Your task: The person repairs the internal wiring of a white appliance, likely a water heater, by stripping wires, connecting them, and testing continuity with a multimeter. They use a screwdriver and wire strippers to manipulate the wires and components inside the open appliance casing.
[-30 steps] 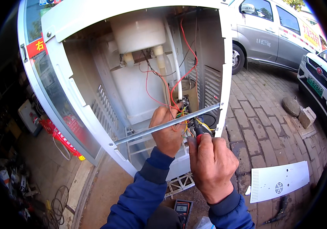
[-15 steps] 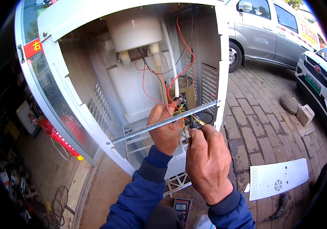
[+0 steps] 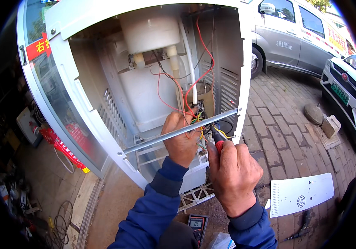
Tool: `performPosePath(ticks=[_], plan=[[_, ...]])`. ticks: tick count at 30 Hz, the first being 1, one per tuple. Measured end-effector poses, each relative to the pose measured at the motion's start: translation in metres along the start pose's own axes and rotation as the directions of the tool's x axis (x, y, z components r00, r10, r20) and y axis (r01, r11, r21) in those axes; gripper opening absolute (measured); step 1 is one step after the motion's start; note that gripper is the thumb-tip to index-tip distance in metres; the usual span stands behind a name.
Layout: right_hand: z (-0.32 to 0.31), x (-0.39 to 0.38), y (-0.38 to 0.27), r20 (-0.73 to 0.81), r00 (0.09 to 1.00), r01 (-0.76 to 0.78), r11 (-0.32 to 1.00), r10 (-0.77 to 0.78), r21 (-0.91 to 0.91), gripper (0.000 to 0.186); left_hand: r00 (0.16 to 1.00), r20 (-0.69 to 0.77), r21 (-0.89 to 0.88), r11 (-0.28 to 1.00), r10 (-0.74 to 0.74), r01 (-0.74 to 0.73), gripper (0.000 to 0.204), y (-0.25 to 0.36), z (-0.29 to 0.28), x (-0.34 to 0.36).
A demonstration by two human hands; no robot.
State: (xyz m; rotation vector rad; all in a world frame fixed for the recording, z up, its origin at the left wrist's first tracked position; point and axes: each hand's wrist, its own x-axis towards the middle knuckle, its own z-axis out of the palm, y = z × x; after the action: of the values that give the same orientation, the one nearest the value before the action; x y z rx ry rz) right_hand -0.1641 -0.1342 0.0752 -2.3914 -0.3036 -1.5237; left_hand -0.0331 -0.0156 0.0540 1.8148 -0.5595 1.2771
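My left hand (image 3: 182,143) reaches under the metal crossbar (image 3: 178,131) into the open cabinet (image 3: 142,103). Its fingers are closed around a bundle of thin coloured wires (image 3: 199,119) beside a small metal part. What else the fingertips hold is hidden. In my right hand (image 3: 237,176), just right of the bundle, is a tool with a red-and-black handle (image 3: 219,144), its dark end pointing up at the wires. Its tip is lost among them. Red wires (image 3: 194,85) run upward inside the cabinet, below a white tank (image 3: 149,31).
A multimeter (image 3: 196,227) lies on the ground between my arms. To the right are a white perforated panel (image 3: 304,194), a power drill (image 3: 306,224) and stone blocks (image 3: 330,125) on the paving. Parked vehicles (image 3: 294,37) stand beyond. A glass door (image 3: 62,95) hangs at left.
My right hand has moved slightly right and down, turning so that the tool's red handle shows. My left hand stays at the wires. The whole view has shifted a little.
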Motion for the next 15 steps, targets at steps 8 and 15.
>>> performPosePath(ticks=[8,15], plan=[[0.003,0.003,-0.007,-0.057,0.998,-0.018,1.0,0.018,-0.012,0.036,1.0,-0.007,-0.029,1.0,0.004,-0.004,0.04,0.001,-0.002,0.001],[0.017,0.005,-0.001,-0.159,0.975,0.158,0.987,-0.157,-0.005,0.024,0.999,-0.011,0.018,0.999,0.038,-0.037,0.042,0.002,-0.002,0.003]])
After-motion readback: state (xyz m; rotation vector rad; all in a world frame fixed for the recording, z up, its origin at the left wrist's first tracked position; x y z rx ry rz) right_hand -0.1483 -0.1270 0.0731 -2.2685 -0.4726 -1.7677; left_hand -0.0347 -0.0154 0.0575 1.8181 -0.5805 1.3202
